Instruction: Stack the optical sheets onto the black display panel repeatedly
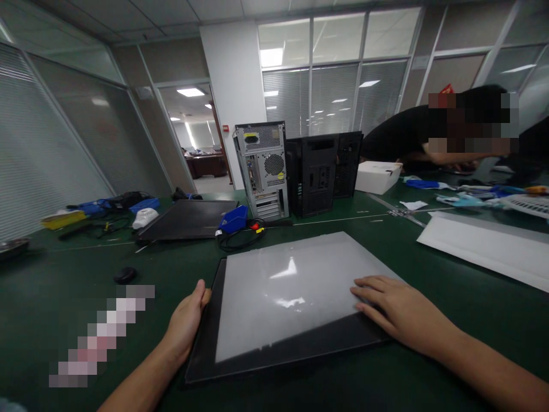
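Note:
A flat black panel (pixel 300 350) lies before me, its near edge toward me, with a glossy translucent white sheet (pixel 283 297) resting at a slight angle on top. My left hand (pixel 186 320) grips the panel's left edge, thumb up along the rim and the other fingers mostly hidden behind or under it. On the right side, my right hand (pixel 388 303) rests with fingers spread on the white sheet, near its right edge. Bright reflections show on the sheet's middle.
Behind stand an open computer tower (pixel 266 171) and black cases (pixel 317 177). A dark flat panel (pixel 189 219), blue item (pixel 234 218) with cables, white box (pixel 377 176) and white board (pixel 493 246) lie on the green table (pixel 171 263). A person leans over at right.

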{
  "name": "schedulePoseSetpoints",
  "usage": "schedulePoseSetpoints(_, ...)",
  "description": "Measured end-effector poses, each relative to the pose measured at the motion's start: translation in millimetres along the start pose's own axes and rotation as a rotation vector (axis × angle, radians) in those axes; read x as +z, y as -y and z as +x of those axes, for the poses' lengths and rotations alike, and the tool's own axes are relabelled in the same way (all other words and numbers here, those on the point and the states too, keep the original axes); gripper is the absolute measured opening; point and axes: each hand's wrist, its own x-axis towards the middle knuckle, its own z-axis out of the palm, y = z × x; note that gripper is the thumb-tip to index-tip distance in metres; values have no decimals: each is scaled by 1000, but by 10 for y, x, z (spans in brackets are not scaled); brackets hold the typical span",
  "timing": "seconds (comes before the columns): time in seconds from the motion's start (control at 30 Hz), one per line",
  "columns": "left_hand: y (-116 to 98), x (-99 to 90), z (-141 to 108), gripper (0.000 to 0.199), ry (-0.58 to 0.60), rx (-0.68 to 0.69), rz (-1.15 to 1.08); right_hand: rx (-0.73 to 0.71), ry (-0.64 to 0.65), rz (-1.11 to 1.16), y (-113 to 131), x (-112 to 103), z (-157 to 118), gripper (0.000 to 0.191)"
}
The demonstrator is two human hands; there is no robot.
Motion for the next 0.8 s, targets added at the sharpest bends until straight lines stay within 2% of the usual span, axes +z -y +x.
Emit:
schedulePoseSetpoints(0.1,-18,28,-25,41,98,-68,6,-115,8,14,121,-61,11,36)
schedulePoseSetpoints(0.17,-1,30,-13,40,110,-90,48,-183,12,26,200,-104,12,33)
schedulePoseSetpoints(0.2,17,24,2,40,95,-71,80,-206,7,37,229,-121,10,31)
schedulePoseSetpoints(0.3,80,-9,55,52,85,104,177,-250,-34,112,253,-148,1,29)
schedulePoseSetpoints(0.33,97,-19,68,52,85,106,175,-257,-40,137,242,-148,-1,30)
schedulePoseSetpoints(0.4,116,-34,83,50,89,78,114,-241,-35,165,201,-132,-3,32)
schedulePoseSetpoints(0.6,140,-69,112,39,144,4,-93,-15,24,170,35,-16,-9,47)
schedulePoseSetpoints(0.8,120,-70,101,37,184,-24,-185,-70,116,212,-48,-15,-23,48)
